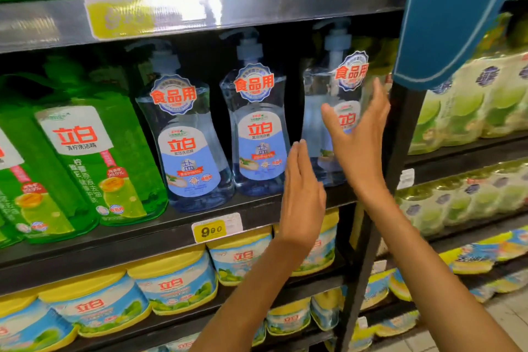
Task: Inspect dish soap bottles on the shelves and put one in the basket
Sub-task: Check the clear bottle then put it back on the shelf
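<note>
Three clear pump bottles of dish soap with blue labels stand in a row on the middle shelf [177, 233]: a left bottle [185, 151], a middle bottle [258, 134] and a right bottle [323, 111]. My right hand [358, 140] is spread in front of the right bottle, thumb and fingers straight at either side of its label, not plainly gripping it. My left hand [303, 194] is held flat with straight fingers just below and left of that bottle's base. No basket is in view.
Green dish soap bottles [94, 163] fill the shelf's left part. Yellow-lidded tubs [171, 286] sit on the shelf below, behind a 9.90 price tag [210, 230]. Lime-printed refill packs [463, 106] fill the neighbouring rack. A blue hanging cloth [451, 14] overlaps the upper right.
</note>
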